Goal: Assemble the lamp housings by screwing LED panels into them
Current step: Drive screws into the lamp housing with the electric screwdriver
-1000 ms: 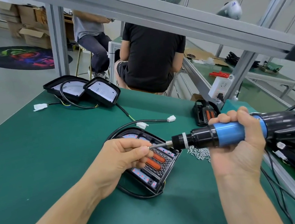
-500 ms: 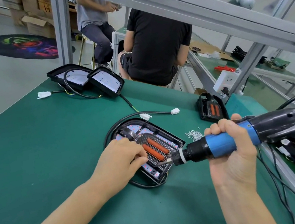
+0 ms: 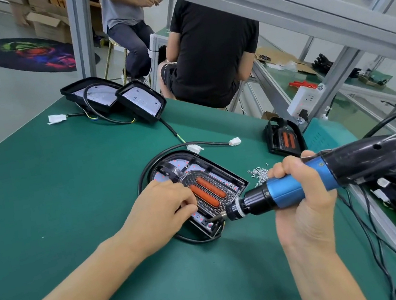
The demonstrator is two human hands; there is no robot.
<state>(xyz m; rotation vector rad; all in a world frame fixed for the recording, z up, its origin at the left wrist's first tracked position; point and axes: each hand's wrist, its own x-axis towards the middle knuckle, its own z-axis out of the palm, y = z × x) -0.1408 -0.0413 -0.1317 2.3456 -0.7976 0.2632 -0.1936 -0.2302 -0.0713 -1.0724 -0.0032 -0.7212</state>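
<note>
Now the right hand (image 3: 302,200) is wrapped tight around the blue electric screwdriver (image 3: 302,184), its bit tip down at the near corner of the lamp housing (image 3: 226,184), which lies flat on the green worktop (image 3: 43,202) with its LED panel (image 3: 208,195) seated inside. The left hand (image 3: 160,213) rests curled on the housing's left edge, fingers bent and pinning it in place, not holding anything loose. This looks like screw-driving at that corner; next comes a square, steady push, then another screw from the pile of screws (image 3: 258,173) just beside.

Both forearms and hands (image 3: 160,213) are bare, without sleeves or gloves.
</note>
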